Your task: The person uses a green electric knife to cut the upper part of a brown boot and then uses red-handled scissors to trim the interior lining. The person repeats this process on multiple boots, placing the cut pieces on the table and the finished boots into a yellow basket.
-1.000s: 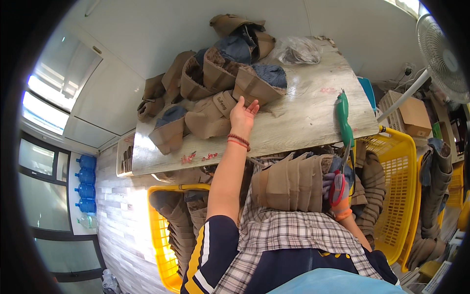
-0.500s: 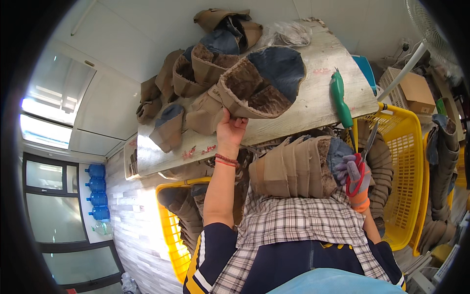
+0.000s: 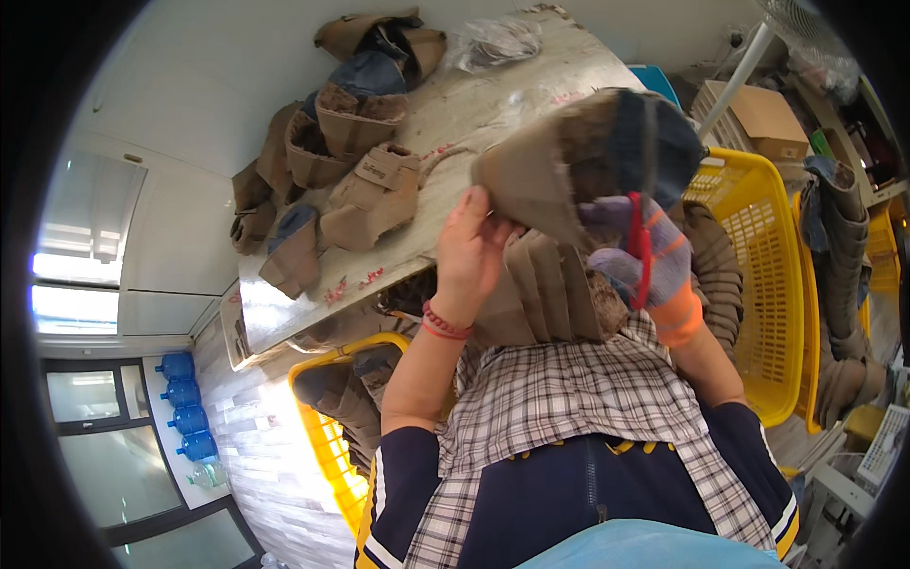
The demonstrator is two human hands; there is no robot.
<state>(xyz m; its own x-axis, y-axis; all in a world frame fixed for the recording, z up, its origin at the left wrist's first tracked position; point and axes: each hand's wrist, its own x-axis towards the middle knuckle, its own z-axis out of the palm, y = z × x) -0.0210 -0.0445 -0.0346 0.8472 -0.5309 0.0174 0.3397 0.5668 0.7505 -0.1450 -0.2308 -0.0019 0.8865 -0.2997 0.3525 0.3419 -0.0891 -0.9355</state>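
My bare left hand (image 3: 474,251), with a beaded bracelet at the wrist, grips the lower edge of a brown, fleece-lined boot upper (image 3: 536,175) with a dark blue inner part. It is raised above the table and blurred by motion. In my gloved right hand (image 3: 654,261) are red-handled scissors (image 3: 641,248), blades upward against the boot upper's blue part. Some right fingers reach to the upper's fleece edge; whether they pinch it I cannot tell. Below both hands, a row of nested boot uppers (image 3: 540,303) lies across my plaid apron (image 3: 550,389).
More boot uppers (image 3: 365,114) are heaped on the left of the white table (image 3: 474,109), by a clear plastic bag (image 3: 493,43). Yellow baskets stand at right (image 3: 763,322) and lower left (image 3: 318,450), with nested uppers inside. A fan pole (image 3: 735,81) rises at far right.
The boot upper has left the table and moved right, toward me, in my left hand. My right hand has risen with the scissors to meet it. The green tool is now hidden.
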